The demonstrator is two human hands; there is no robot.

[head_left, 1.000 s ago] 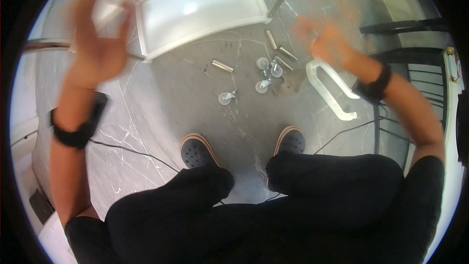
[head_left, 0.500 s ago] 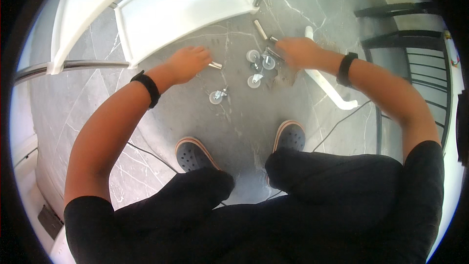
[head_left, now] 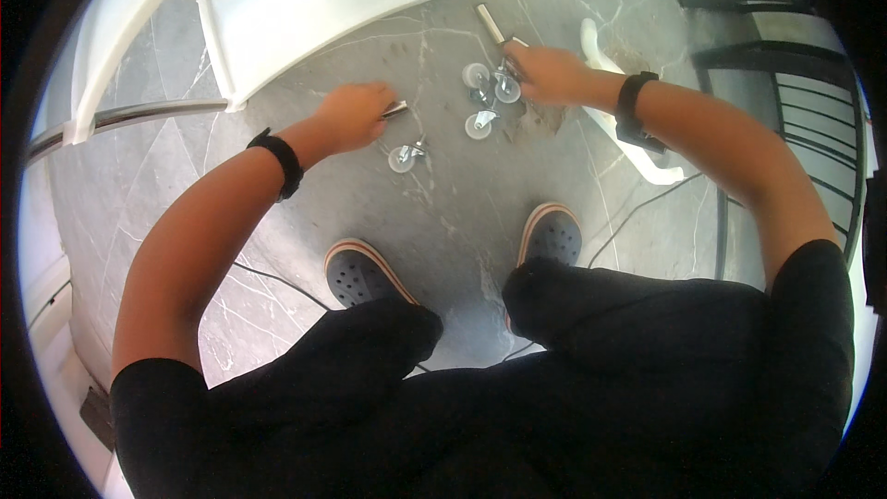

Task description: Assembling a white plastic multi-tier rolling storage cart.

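My left hand (head_left: 353, 117) is closed round a short shiny metal tube (head_left: 395, 111), whose end sticks out past the fingers just above the floor. Below that hand a caster (head_left: 403, 159) with a clear wheel lies by itself. My right hand (head_left: 547, 75) has its fingers curled down at a small group of metal pieces. By its fingertips a short metal tube (head_left: 491, 25) lies on the floor, and another tube end shows against the fingers, partly hidden. Three more casters (head_left: 479, 125) lie just left of this hand.
A white shelf panel (head_left: 314, 9) on metal poles (head_left: 162, 114) stands at the upper left. A white curved tube (head_left: 637, 155) lies beneath my right forearm. At the right is a black slatted rack (head_left: 813, 143). A dark cable (head_left: 633, 217) crosses the grey marbled floor (head_left: 443, 231).
The view has tilted, so the floor things sit higher in the picture. The tube in my left hand has turned, its outer end now pointing slightly up. My right hand has moved slightly left.
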